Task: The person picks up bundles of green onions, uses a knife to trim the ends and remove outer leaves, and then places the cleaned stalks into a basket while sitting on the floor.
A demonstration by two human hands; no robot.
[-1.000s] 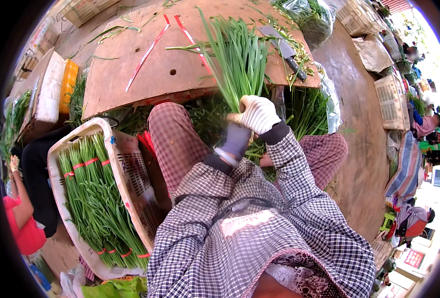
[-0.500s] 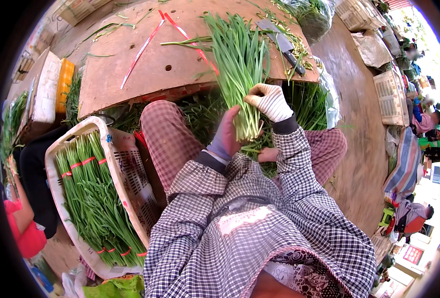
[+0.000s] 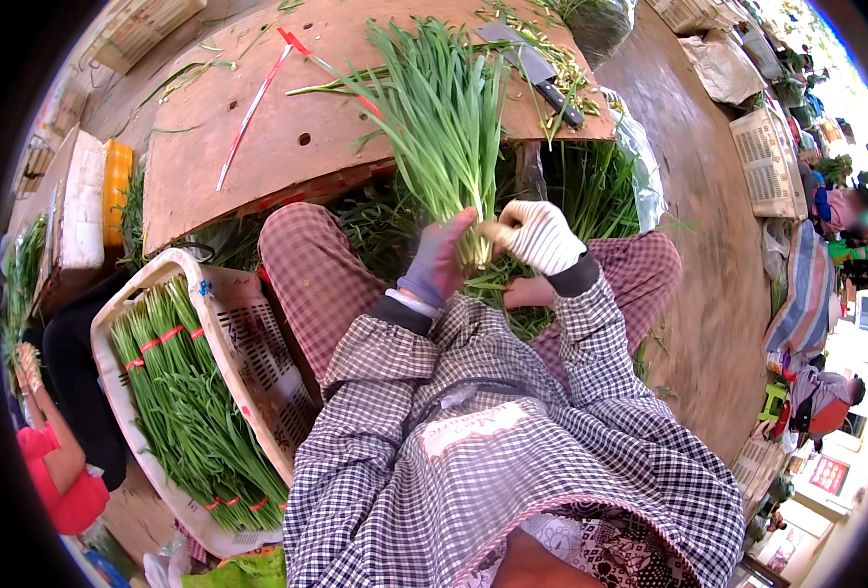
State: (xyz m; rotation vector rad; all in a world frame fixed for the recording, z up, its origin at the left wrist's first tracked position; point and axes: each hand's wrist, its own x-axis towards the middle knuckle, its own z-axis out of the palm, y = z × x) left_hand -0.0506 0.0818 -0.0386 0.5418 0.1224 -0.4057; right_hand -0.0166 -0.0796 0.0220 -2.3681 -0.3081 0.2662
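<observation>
A bunch of garlic chives (image 3: 442, 127) fans out over the board's near edge, leaves pointing away from me and pale stems toward my lap. Wrapped round its stems from the left is my left hand (image 3: 440, 259), in a purple-grey glove. From the right, my right hand (image 3: 540, 236), in a white striped glove, has thumb and fingers pinched at the stem ends; what exactly lies between the fingertips is partly hidden. A cleaver (image 3: 534, 71) with a black handle lies on the board among trimmed bits, right of the leaves. Red-and-white ties (image 3: 254, 116) lie to the left.
The wooden board (image 3: 228, 162) stands before my knees, with loose greens (image 3: 600, 196) beneath it. At my left, a white plastic basket (image 3: 102, 343) holds tied chive bundles (image 3: 189, 392). Beyond it sits a person in red (image 3: 61, 480). Crates (image 3: 767, 162) stand far right.
My right hand has slid down from the middle of the stems to their lower ends. The chives' leaves spread wider now. My view has shifted slightly.
</observation>
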